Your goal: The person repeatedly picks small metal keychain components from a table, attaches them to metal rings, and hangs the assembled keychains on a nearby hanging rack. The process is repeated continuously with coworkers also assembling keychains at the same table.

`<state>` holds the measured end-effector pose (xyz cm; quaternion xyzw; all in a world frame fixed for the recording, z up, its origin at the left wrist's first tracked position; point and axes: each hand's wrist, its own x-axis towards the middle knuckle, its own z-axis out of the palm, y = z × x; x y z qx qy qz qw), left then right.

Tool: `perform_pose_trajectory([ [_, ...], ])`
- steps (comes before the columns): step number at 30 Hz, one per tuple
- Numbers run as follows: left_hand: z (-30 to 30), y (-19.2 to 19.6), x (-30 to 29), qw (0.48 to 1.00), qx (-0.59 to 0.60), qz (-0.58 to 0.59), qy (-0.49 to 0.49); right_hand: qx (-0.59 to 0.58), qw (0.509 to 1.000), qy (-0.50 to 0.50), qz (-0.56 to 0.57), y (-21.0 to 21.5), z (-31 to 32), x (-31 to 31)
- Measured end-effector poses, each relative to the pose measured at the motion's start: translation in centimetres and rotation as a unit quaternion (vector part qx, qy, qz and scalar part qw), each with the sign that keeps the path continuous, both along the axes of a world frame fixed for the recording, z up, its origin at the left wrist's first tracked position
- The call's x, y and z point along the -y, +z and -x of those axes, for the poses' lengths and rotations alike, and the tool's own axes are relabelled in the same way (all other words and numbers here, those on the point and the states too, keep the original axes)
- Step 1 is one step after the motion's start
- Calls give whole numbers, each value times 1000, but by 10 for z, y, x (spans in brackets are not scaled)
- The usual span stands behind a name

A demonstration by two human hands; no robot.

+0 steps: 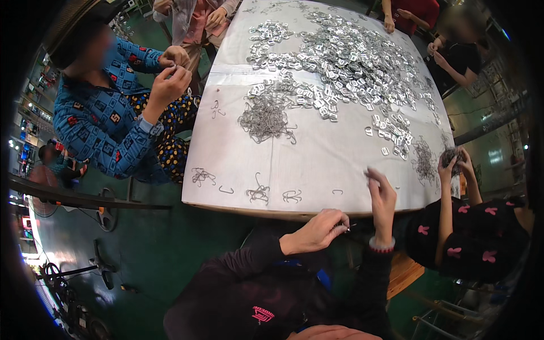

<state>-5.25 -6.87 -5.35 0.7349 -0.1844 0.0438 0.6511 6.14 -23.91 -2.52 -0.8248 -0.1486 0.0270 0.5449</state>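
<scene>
My left hand (321, 229) is at the near edge of the table, its fingers pinched together. A small metal piece (351, 228) sticks out from the fingertips; its exact kind is too small to make out. To its right my right hand (383, 195) is raised over the table edge. The fingers are stretched and slightly apart, a little blurred, with nothing visible in them. Bent wire hooks lie nearby: a single hook (338, 191) between the hands and a small bunch (292, 196) to the left.
A large pile of flat metal buckles (357, 62) covers the far part of the white-covered table (323, 156). A tangled heap of wire hooks (265, 118) lies left of centre, another (424, 160) at right. Co-workers sit around, one close on my right holding a clump of hooks (451, 157).
</scene>
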Motion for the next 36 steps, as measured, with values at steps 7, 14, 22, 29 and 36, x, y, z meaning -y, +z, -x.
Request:
perform_pose_trajectory([
  [7, 9, -15, -10, 995, -83, 56, -22, 127, 941, 63, 307, -83, -189, -122],
  [14, 14, -28, -8, 983, -133, 83, -90, 97, 935, -109, 324, -80, -323, -141],
  [22, -10, -46, 7, 946, -241, 120, -180, 8, 927, -20, 375, -72, -398, -135],
  [29, -19, -44, 5, 943, -253, 115, -185, -22, 931, -32, 364, -66, -402, -138],
  [36, 2, -29, 7, 975, -126, 97, -154, 35, 888, 75, 453, -89, -354, -105],
])
